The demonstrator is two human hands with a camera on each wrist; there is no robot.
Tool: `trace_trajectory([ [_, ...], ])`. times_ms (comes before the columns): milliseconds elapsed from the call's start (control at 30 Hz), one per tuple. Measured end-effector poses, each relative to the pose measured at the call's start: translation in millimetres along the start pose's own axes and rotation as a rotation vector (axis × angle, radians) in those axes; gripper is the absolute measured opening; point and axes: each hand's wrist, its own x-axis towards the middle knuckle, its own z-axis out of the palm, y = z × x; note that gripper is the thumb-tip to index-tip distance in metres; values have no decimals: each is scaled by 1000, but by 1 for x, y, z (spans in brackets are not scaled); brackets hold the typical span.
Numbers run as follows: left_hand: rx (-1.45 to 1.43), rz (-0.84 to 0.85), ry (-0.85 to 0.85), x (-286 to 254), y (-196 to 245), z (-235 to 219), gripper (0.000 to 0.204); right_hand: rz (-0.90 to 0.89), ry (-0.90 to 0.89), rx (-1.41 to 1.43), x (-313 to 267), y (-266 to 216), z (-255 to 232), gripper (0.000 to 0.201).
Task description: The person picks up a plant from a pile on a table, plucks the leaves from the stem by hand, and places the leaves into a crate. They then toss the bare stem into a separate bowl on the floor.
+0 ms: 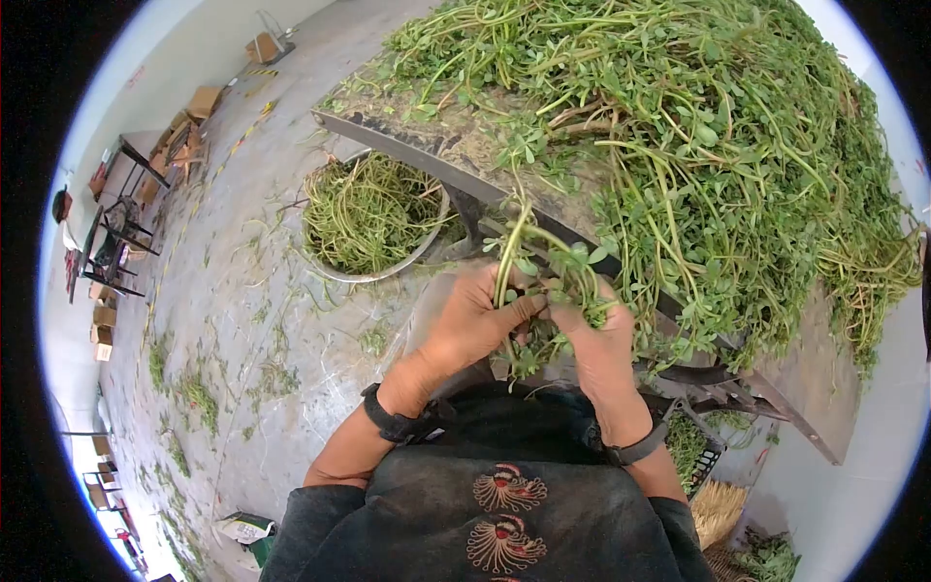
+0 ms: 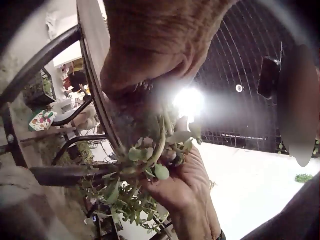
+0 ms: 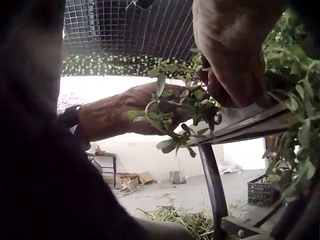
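Note:
Close together at the front edge of a table (image 1: 485,160), both hands work on a leafy green sprig of purslane (image 1: 519,238). My left hand (image 1: 465,325) grips its stems, thumb pointing toward the other hand. The right hand (image 1: 603,349) pinches the same sprig just beside it, fingertips partly hidden by leaves. Leaves hang below the hands in the left wrist view, where the sprig (image 2: 160,170) lies between the two palms. A large heap of purslane (image 1: 698,126) covers most of the tabletop and spills over its side.
A round metal basin (image 1: 364,278) full of stripped-looking stems (image 1: 373,213) stands on the floor at the table's left. Loose sprigs (image 1: 199,398) litter the floor. A black crate (image 3: 262,190) sits beyond the table leg (image 3: 212,185). Cardboard boxes (image 1: 204,102) line the left wall.

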Motion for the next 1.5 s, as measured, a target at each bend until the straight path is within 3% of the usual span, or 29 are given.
trace_trajectory([
  [133,-29,6,7,0,-3,7,9,68,-91,-20,0,7,-5,23],
  [233,-56,-32,2,-5,3,6,16,42,-14,51,2,4,-5,23],
  [300,-116,-86,4,-10,3,1,19,253,232,259,2,-3,-7,32],
  [333,-59,-86,-9,-12,0,-5,24,252,231,265,3,-3,-9,32],
  [500,-65,-99,-76,-23,6,-25,48,109,82,256,2,-7,-4,26],
  [667,-139,-135,-208,-28,11,-33,55,65,-51,244,5,-4,-13,23],
  [867,-304,-120,-387,-30,4,-33,60,211,30,387,2,7,-10,24],
  [967,-321,-133,-438,-26,1,-29,61,349,-70,576,-1,7,-11,25],
  [1067,-266,-231,-407,-24,8,-24,63,246,-109,382,-6,-1,1,22],
  [1133,-215,-302,-358,-23,15,-19,64,-18,-330,-64,2,9,-2,16],
  [1167,-168,-315,-329,-22,18,-18,61,-239,-309,-340,9,21,-3,23],
  [1200,-120,-328,-301,-21,19,-17,58,-236,-308,-341,6,25,-8,23],
  [1267,-51,-275,-284,-19,16,-20,55,-157,-244,-446,1,21,-11,17],
  [1333,18,-221,-264,-20,7,-32,53,-147,-306,-569,-3,7,-20,17],
  [1400,-10,-78,49,-22,-3,-56,50,-140,-366,-691,-8,-10,-36,18],
  [1467,-121,-134,-27,-24,2,-74,50,360,-205,16,-17,-23,-51,14],
  [1500,-229,-189,-104,-25,3,-77,50,366,-208,14,-16,-28,-50,14],
])
